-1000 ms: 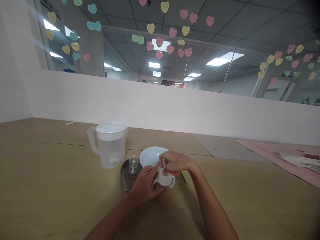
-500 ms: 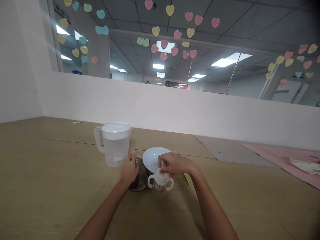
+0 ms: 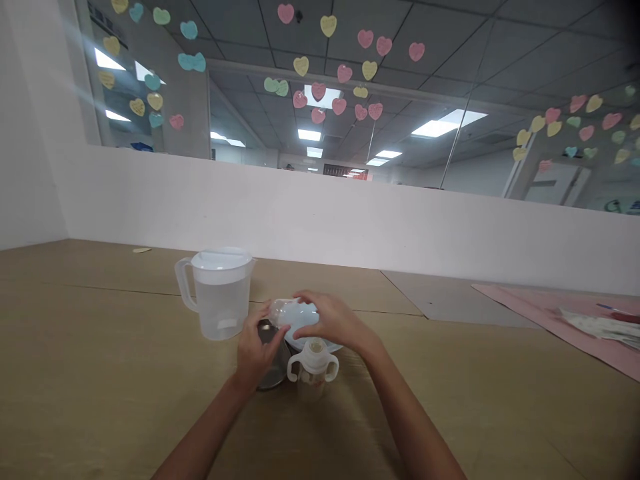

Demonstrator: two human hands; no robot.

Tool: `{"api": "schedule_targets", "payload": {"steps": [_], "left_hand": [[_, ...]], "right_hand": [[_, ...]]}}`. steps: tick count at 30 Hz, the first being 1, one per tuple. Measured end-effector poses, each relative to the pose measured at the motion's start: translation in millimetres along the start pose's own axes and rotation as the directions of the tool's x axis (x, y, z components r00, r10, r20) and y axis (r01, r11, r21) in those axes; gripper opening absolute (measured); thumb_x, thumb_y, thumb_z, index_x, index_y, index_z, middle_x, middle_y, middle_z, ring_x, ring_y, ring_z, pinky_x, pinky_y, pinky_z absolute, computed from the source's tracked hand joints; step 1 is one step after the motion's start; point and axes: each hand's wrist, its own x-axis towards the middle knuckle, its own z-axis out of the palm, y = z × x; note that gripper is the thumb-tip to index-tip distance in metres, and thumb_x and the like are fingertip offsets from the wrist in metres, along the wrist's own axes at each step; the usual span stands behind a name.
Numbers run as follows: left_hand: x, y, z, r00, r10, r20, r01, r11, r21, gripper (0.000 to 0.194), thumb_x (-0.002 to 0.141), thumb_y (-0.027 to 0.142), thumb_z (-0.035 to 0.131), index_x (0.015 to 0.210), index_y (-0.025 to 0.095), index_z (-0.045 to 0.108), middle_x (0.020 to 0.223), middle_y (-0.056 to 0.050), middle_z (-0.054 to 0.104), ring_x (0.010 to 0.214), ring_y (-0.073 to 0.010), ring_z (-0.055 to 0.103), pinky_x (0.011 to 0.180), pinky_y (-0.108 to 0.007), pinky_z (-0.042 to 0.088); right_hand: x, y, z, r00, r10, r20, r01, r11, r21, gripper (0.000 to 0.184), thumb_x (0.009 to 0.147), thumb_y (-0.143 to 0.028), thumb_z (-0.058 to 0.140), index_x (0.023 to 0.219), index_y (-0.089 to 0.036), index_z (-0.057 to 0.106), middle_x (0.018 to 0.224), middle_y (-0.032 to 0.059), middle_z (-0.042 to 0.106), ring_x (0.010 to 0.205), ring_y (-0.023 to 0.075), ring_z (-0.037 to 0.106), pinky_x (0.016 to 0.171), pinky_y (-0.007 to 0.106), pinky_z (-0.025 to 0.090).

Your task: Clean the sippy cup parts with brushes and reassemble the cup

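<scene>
A clear, rounded plastic cap (image 3: 281,312) is held between my hands above a pale blue bowl (image 3: 331,346). My left hand (image 3: 255,347) grips its left side with thumb and fingers. My right hand (image 3: 333,320) curls round its right side; the exact contact is hard to see. Just below stands a small clear bottle (image 3: 311,385), upright, with a white two-handled collar (image 3: 315,359) and a round top. Partly behind my left hand lies a shiny metal dish (image 3: 275,375).
A lidded, translucent pitcher (image 3: 223,303) with clear liquid stands left of my hands. On the right are a grey sheet (image 3: 450,307) and a pink mat (image 3: 540,317) bearing a white packet (image 3: 597,327). A white wall (image 3: 300,220) runs behind the wooden table (image 3: 125,360).
My right hand has left the bottle's top and moved up and left to the clear cap. My left hand has turned, its thumb now showing. The view has shifted slightly.
</scene>
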Motion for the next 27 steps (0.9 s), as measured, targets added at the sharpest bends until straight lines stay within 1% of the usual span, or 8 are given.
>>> {"api": "schedule_targets", "payload": {"steps": [3,7,10,13,16,19,23,27], "left_hand": [[-7,3,1.6,0.994,0.094,0.047,-0.09,0.993,-0.078,0.033,0.079,0.038,0.056,0.105,0.02,0.049,0.105,-0.009,0.062,0.097,-0.022,0.06,0.081,-0.036,0.049],[-8,11,0.3,0.996,0.084,0.042,-0.077,0.985,-0.151,0.045,0.081,0.038,0.053,0.119,0.017,0.041,0.115,-0.012,0.057,0.099,-0.0227,0.059,0.082,-0.036,0.049],[-10,20,-0.8,0.98,0.098,0.171,-0.058,0.973,-0.222,0.056,0.084,0.04,0.047,0.131,0.016,0.027,0.122,-0.015,0.052,0.101,-0.0233,0.058,0.084,-0.038,0.048],[-17,26,1.9,0.917,0.161,0.366,-0.062,0.962,-0.268,0.069,0.083,0.044,0.049,0.138,0.017,0.017,0.123,-0.015,0.052,0.107,-0.026,0.054,0.09,-0.042,0.043],[-24,26,7.1,0.856,0.172,0.488,-0.049,0.966,-0.255,0.084,0.077,0.051,0.055,0.141,0.02,0.01,0.122,-0.014,0.052,0.112,-0.0287,0.049,0.094,-0.047,0.038],[-25,24,9.8,0.83,0.149,0.538,-0.022,0.972,-0.235,0.091,0.073,0.055,0.058,0.141,0.021,0.007,0.12,-0.013,0.053,0.108,-0.0282,0.05,0.091,-0.046,0.04],[-24,26,8.2,0.805,0.136,0.578,0.004,0.972,-0.234,0.08,0.075,0.054,0.056,0.138,0.021,0.021,0.117,-0.012,0.055,0.103,-0.0263,0.052,0.087,-0.041,0.042],[-24,37,6.1,0.771,0.097,0.63,0.066,0.971,-0.231,0.052,0.078,0.05,0.054,0.12,0.021,0.045,0.102,-0.008,0.061,0.091,-0.0231,0.055,0.082,-0.037,0.044]], "right_hand": [[2,-12,5,0.978,-0.206,-0.022,0.208,0.972,0.111,0.053,0.073,-0.035,0.067,0.122,-0.027,0.05,0.121,0.0022,0.058,0.109,0.0178,0.052,0.091,0.029,0.039],[-2,-22,-3,0.968,-0.25,-0.025,0.252,0.964,0.082,0.048,0.073,-0.031,0.067,0.119,-0.028,0.053,0.114,0.0022,0.059,0.105,0.018,0.053,0.088,0.03,0.04],[-8,-19,-17,0.985,-0.163,-0.047,0.165,0.985,0.046,0.046,0.071,-0.029,0.068,0.115,-0.026,0.054,0.108,0.003,0.059,0.098,0.0173,0.054,0.083,0.03,0.041],[-14,-10,-28,0.999,-0.019,-0.03,0.021,0.998,0.067,0.043,0.068,-0.029,0.069,0.107,-0.022,0.052,0.103,0.0026,0.057,0.086,0.0149,0.054,0.074,0.027,0.042],[-16,-3,-29,0.99,0.096,0.103,-0.1,0.995,0.029,0.044,0.062,-0.033,0.071,0.097,-0.02,0.048,0.095,0.0012,0.055,0.078,0.0142,0.052,0.064,0.024,0.039],[-13,-1,-19,0.95,0.166,0.264,-0.147,0.985,-0.093,0.044,0.058,-0.034,0.07,0.092,-0.021,0.046,0.087,-0.0002,0.054,0.074,0.0147,0.05,0.057,0.023,0.034],[-8,-4,-5,0.891,0.256,0.375,-0.182,0.958,-0.223,0.051,0.053,-0.036,0.07,0.094,-0.02,0.044,0.087,0.0031,0.055,0.074,0.0178,0.05,0.053,0.023,0.031],[-7,-13,-2,0.889,0.289,0.355,-0.196,0.941,-0.275,0.054,0.053,-0.036,0.069,0.099,-0.019,0.046,0.092,0.0073,0.058,0.078,0.0212,0.053,0.053,0.024,0.032]]}}
